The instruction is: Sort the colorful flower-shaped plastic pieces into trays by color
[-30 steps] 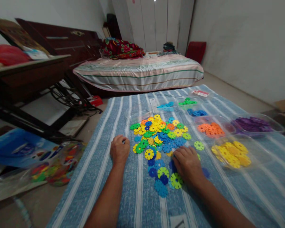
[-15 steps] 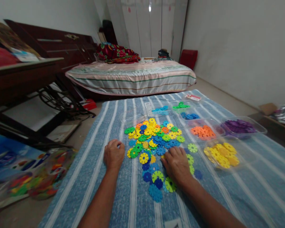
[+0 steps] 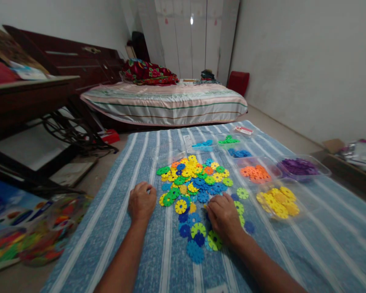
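Observation:
A loose pile of notched plastic discs [image 3: 201,184] in yellow, green, blue and orange lies on the striped cloth. To its left, my left hand [image 3: 142,202] rests on the cloth with curled fingers; what they hold, if anything, is hidden. My right hand [image 3: 225,215] is over the pile's near right part, its fingers pinched together. At its fingertips shows the edge of a yellow notched disc [image 3: 205,206], mostly covered by the hand. Nearer me lie a lime disc [image 3: 214,241] and overlapping blue discs [image 3: 195,252].
Clear plastic boxes stand to the right and behind, holding yellow discs [image 3: 279,202], orange discs [image 3: 256,173], purple discs [image 3: 299,167], blue discs [image 3: 239,153], green discs [image 3: 228,140] and light blue discs [image 3: 203,144]. A bed [image 3: 167,103] is beyond the cloth [image 3: 110,179].
The view has shifted slightly. My right hand has drawn a little toward me, its fingertips now clearer of the blue discs. My left hand stays beside the pile, fingers still curled.

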Demonstrator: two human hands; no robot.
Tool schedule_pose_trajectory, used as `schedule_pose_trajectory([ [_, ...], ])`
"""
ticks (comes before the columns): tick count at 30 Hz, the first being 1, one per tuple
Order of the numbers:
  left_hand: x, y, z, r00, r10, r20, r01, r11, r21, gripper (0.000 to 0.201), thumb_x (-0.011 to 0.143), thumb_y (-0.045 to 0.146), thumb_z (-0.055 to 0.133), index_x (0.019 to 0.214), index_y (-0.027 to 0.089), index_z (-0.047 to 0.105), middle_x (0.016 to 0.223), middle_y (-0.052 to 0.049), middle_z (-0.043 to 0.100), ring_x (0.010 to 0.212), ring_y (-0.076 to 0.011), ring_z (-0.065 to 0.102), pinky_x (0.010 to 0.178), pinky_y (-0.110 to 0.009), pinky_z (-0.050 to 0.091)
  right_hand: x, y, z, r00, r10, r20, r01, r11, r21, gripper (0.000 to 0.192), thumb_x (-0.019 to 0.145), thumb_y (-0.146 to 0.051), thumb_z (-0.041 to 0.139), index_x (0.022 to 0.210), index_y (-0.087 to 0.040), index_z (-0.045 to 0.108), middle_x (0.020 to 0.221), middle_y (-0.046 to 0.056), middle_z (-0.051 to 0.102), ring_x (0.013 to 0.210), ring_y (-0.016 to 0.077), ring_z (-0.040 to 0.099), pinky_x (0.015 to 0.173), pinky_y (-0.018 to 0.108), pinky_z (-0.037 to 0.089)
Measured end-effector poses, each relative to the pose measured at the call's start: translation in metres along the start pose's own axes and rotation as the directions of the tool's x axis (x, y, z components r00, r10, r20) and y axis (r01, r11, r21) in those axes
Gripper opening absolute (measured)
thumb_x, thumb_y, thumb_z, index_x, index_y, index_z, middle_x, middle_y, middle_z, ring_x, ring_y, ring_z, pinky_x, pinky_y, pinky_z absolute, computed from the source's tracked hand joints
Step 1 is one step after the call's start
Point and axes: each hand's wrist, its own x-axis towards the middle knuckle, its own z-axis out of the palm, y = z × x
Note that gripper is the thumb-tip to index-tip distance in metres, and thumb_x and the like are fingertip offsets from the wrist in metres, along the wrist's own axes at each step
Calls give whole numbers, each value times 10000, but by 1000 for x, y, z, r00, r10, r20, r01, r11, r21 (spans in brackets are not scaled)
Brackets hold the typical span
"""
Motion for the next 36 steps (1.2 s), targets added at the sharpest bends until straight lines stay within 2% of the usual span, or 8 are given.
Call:
schedule_pose_trajectory([
  [5,-1,1,0,1000,-12,0,12,1000,-16,241,830,264,490,797,206,721,1151,-103,718,1056,-269,646,975,-409,518,-2,4,-1,998,64,25,-66,993,98,225,976,-161,479,802,-222,608,814,32,685,815,187,610,936,393,403],
  [10,-2,2,0,1000,-7,9,7,1000,7,231,831,255,493,827,208,719,1160,-104,707,1072,-264,632,996,-403,500,-4,10,0,997,23,72,-30,994,101,218,970,-173,508,780,-219,603,763,27,659,777,182,591,833,342,418],
  [19,-8,20,-8,997,-21,71,6,980,198,362,896,288,442,1120,155,694,1379,-174,598,1215,-319,566,992,-464,468,-1,6,-7,993,-9,116,4,999,41,220,960,-150,520,776,-214,620,756,17,658,770,169,596,815,321,417],
  [26,-8,28,-10,991,-47,124,16,970,241,402,932,295,393,1178,111,653,1371,-205,605,1325,-316,508,1073,-477,403,14,18,-59,999,-27,-18,26,998,-55,163,968,-161,543,847,-215,638,871,44,718,837,185,645,896,365,453],
  [29,-9,30,-11,990,-51,132,18,970,244,401,933,288,395,1181,103,650,1370,-205,606,1326,-314,511,1073,-473,399,15,42,-95,993,-27,-111,-3,965,-262,138,967,-193,572,851,-209,644,846,53,722,819,203,657,878,389,461],
  [32,-9,31,-12,990,-53,130,18,967,253,398,933,283,401,1179,94,650,1371,-210,605,1324,-320,509,1068,-482,398,11,64,-125,979,12,-205,-115,858,-500,146,962,-260,596,841,-206,658,842,77,727,801,236,654,850,422,459],
  [34,-9,32,-13,990,-53,133,16,964,266,390,932,281,402,1166,96,653,1368,-209,606,1314,-323,514,1055,-482,406,8,68,-132,971,34,-237,-163,820,-548,158,966,-301,592,863,-207,665,869,92,730,823,256,655,861,446,462],
  [36,-10,33,-14,989,-51,142,9,960,279,383,931,281,401,1154,101,655,1359,-203,611,1304,-323,519,1041,-471,413,6,59,-125,978,34,-207,-134,860,-492,148,972,-304,582,890,-211,663,882,89,724,844,255,654,875,451,472],
])
